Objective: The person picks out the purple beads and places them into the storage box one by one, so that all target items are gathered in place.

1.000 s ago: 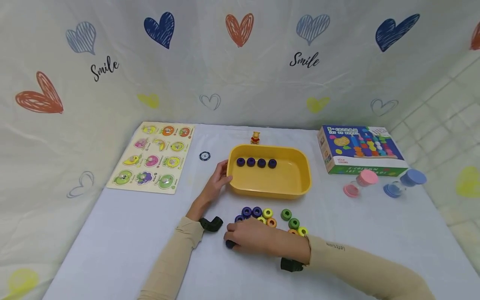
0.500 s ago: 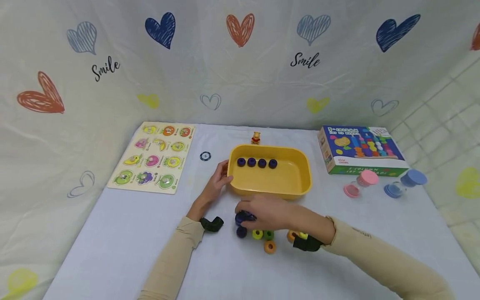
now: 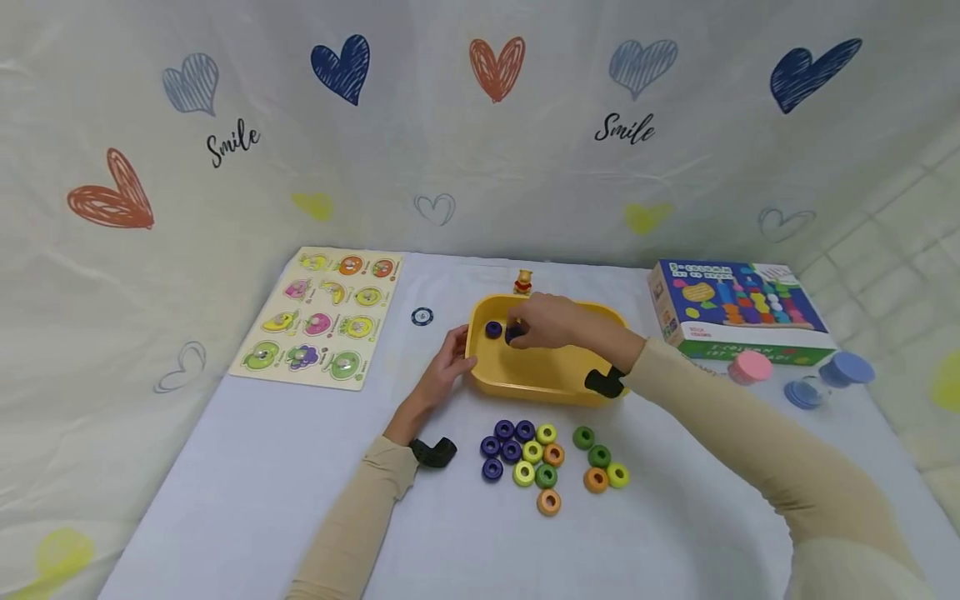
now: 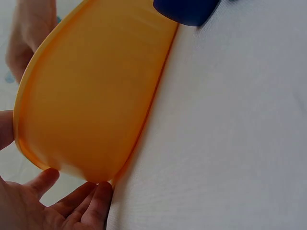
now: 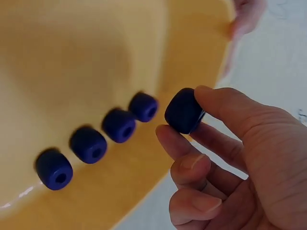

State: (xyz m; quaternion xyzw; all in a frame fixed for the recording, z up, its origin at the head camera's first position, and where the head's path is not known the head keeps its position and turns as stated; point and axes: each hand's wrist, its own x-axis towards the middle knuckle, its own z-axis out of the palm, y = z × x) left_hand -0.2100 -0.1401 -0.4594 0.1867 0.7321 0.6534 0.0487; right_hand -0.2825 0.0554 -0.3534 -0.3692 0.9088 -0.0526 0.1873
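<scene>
My right hand (image 3: 547,321) is over the yellow tray (image 3: 536,397). In the right wrist view it pinches a dark blue bead (image 5: 182,111) between thumb and fingers. Below that bead, several dark blue beads (image 5: 120,125) stand in a row inside the tray; in the head view my hand hides most of them. My left hand (image 3: 444,367) holds the tray's left end, its fingertips against the wall in the left wrist view. In front of the tray lie loose dark blue beads (image 3: 511,452), yellow beads (image 3: 524,473), green beads (image 3: 599,456) and orange beads (image 3: 549,502).
A fruit puzzle board (image 3: 318,321) lies at the left, with a round chip (image 3: 422,317) beside it. Behind the tray stands a small bear figure (image 3: 522,282). To the right are a toy box (image 3: 738,312), a pink-capped object (image 3: 750,367) and a blue-capped one (image 3: 846,369).
My right hand has gone from the loose beads up over the tray, carrying a dark blue bead. The left hand stays at the tray. The head view has shifted slightly.
</scene>
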